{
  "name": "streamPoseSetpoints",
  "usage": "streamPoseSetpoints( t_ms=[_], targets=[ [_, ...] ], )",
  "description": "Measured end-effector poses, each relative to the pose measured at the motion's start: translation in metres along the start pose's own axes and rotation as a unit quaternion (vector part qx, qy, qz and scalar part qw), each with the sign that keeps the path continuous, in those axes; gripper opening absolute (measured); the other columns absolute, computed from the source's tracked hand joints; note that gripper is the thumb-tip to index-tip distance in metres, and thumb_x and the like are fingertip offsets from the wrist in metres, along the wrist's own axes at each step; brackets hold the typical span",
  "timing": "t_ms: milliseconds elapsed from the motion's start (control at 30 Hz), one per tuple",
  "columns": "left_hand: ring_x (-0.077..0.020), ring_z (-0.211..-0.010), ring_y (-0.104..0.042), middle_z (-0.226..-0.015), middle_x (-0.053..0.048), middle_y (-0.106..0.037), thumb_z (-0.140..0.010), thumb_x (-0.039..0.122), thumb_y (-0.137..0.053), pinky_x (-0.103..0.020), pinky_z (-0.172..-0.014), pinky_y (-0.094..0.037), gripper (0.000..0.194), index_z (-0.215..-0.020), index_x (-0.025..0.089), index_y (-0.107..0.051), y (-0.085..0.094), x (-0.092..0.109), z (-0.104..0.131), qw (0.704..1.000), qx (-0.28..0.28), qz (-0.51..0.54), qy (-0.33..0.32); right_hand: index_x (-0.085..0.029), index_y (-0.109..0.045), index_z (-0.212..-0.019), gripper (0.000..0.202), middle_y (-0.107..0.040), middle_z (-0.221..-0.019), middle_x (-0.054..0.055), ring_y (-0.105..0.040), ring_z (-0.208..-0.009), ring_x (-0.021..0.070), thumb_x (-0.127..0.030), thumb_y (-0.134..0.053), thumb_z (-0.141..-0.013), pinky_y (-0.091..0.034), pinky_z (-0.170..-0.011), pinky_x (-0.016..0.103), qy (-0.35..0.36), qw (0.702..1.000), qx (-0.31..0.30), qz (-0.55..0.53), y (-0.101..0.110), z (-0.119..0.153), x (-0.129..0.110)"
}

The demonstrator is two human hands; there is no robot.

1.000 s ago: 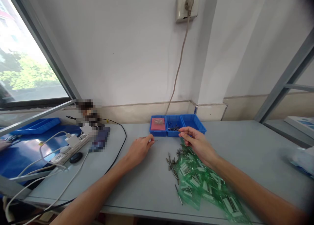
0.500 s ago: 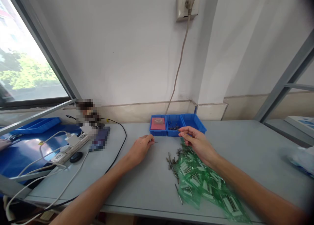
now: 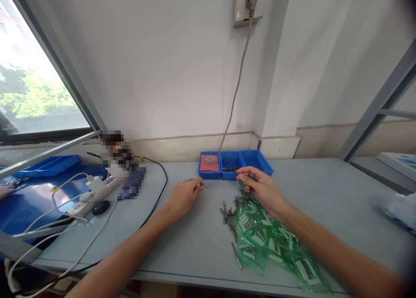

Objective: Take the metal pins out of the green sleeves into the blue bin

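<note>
My left hand [image 3: 186, 194] is closed in a pinch on a small metal pin [image 3: 207, 186], whose tip sticks out to the right of the fingers. In front of the blue bins, my right hand [image 3: 258, 184] pinches a small thin metal part [image 3: 238, 172]; its exact kind is too small to tell. Below the right hand lies a green plastic bag [image 3: 263, 233] with metal pins and white labels showing through. Loose metal pins [image 3: 229, 220] lie along its left side, and one longer pin [image 3: 237, 256] rests nearer the table edge.
Three joined blue bins stand by the wall: the left bin [image 3: 209, 175] holds a pink card, the middle bin [image 3: 229, 176] holds small metal parts. At left are a power strip [image 3: 92, 198], a black mouse [image 3: 100, 208] and cables. A plastic-wrapped item [image 3: 401, 211] lies far right.
Almost nothing differs. Both hands hold nearly the same place and the same pinch; the view has shifted very slightly.
</note>
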State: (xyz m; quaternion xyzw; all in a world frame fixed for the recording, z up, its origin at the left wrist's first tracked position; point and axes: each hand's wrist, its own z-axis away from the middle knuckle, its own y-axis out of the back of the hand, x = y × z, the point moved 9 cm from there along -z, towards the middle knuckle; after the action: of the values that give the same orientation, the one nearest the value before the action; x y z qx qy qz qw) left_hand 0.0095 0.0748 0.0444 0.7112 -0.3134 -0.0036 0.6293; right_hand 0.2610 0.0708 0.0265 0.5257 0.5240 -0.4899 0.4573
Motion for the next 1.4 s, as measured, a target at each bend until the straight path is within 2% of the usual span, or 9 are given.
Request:
streamPoseSetpoints(
  t_ms=[167,333,500,667,933,1133,1400],
  targets=[
    [-0.0229,-0.081,-0.069,-0.094,-0.001,-0.077,-0.107,0.035,-0.049,-0.03,-0.071,-0.041,0.021,-0.109,0.029,-0.069,-0.001,0.001,0.001,1.0,-0.012,-0.016,0.003,-0.025,-0.075,-0.106,0.037,-0.073,-0.101,0.005,-0.05,-0.068,0.0146,-0.053,-0.082,-0.083,-0.041,-0.063,0.03,0.003,1.0,-0.004,0.004,-0.001,0.001,-0.001],
    [-0.0235,-0.09,-0.069,-0.102,-0.004,-0.076,-0.106,0.032,-0.05,-0.031,-0.078,-0.046,0.018,-0.107,0.026,-0.067,-0.006,0.002,0.0,1.0,-0.006,-0.005,-0.024,-0.024,-0.076,-0.106,0.041,-0.073,-0.1,0.007,-0.051,-0.067,0.0154,-0.056,-0.083,-0.081,-0.042,-0.062,0.031,0.006,1.0,-0.003,0.005,-0.002,0.001,-0.003],
    [-0.0242,-0.093,-0.066,-0.102,-0.007,-0.073,-0.105,0.029,-0.049,-0.034,-0.082,-0.048,0.016,-0.103,0.022,-0.063,-0.011,0.001,-0.001,0.999,0.001,-0.008,-0.034,-0.024,-0.074,-0.103,0.038,-0.073,-0.098,0.006,-0.051,-0.07,0.0157,-0.052,-0.085,-0.081,-0.041,-0.064,0.031,0.022,0.999,-0.022,-0.024,-0.008,0.004,-0.012],
    [-0.0234,-0.094,-0.063,-0.103,-0.007,-0.07,-0.106,0.029,-0.048,-0.035,-0.083,-0.048,0.018,-0.102,0.021,-0.064,-0.011,0.002,-0.002,0.999,0.009,-0.009,-0.049,-0.024,-0.07,-0.097,0.036,-0.071,-0.087,0.004,-0.047,-0.065,0.0145,-0.057,-0.08,-0.087,-0.037,-0.061,0.03,0.039,0.997,-0.036,-0.047,-0.012,0.008,-0.02],
    [-0.0235,-0.098,-0.061,-0.103,-0.006,-0.067,-0.107,0.029,-0.052,-0.035,-0.086,-0.047,0.02,-0.099,0.02,-0.067,-0.01,0.005,-0.002,0.997,0.019,0.0,-0.072,-0.024,-0.067,-0.094,0.036,-0.062,-0.08,-0.001,-0.043,-0.061,0.0128,-0.057,-0.077,-0.089,-0.032,-0.059,0.03,0.018,0.995,-0.051,-0.079,-0.016,0.007,-0.017],
    [-0.0239,-0.099,-0.06,-0.101,-0.006,-0.066,-0.106,0.028,-0.057,-0.035,-0.085,-0.046,0.017,-0.095,0.019,-0.067,-0.012,0.004,-0.003,0.998,0.004,0.002,-0.07,-0.024,-0.068,-0.095,0.037,-0.062,-0.082,0.0,-0.042,-0.062,0.0132,-0.058,-0.078,-0.088,-0.03,-0.059,0.029,0.008,0.996,-0.052,-0.067,-0.015,0.007,-0.013],
    [-0.0225,-0.094,-0.058,-0.1,-0.005,-0.067,-0.104,0.024,-0.059,-0.034,-0.083,-0.044,0.015,-0.09,0.019,-0.061,-0.008,0.007,-0.003,0.998,0.017,-0.007,-0.064,-0.022,-0.068,-0.096,0.035,-0.064,-0.083,0.001,-0.043,-0.064,0.0126,-0.056,-0.077,-0.091,-0.03,-0.059,0.028,0.004,0.997,-0.054,-0.056,-0.015,0.008,-0.01]
  ],
)
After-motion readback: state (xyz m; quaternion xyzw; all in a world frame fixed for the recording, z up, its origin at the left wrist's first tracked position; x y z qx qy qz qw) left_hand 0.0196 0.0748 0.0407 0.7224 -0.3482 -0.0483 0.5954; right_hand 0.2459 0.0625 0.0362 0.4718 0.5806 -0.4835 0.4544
